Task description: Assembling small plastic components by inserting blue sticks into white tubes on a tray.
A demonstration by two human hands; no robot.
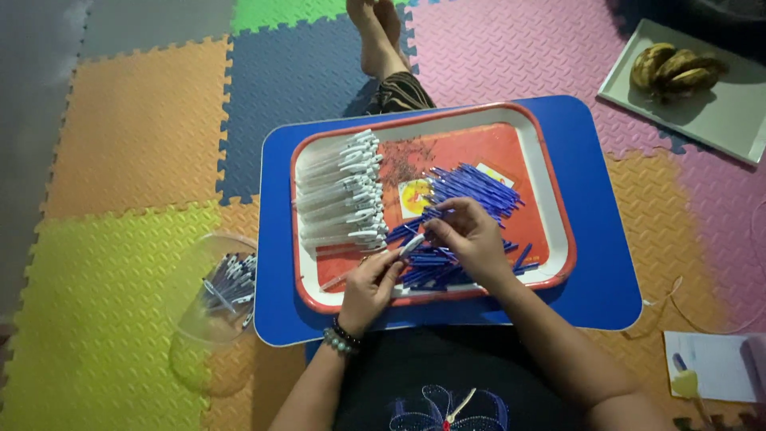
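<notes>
A red-and-white tray point(550, 179) rests on a blue board point(598, 263) over my lap. Clear pen barrels with white caps point(343, 191) lie stacked at the tray's left. A heap of blue pen refills point(471, 187) fills its right half. My left hand point(369, 283) holds a clear pen barrel point(403, 249) by its lower end. My right hand point(471, 235) pinches the barrel's white tip, over the blue refills near the tray's front edge.
A clear plastic container point(211, 299) with several finished pens lies on the foam mat at left. A pale tray with bananas point(674, 68) sits at far right. A person's bare foot point(379, 36) rests beyond the board. Papers point(710, 363) lie at lower right.
</notes>
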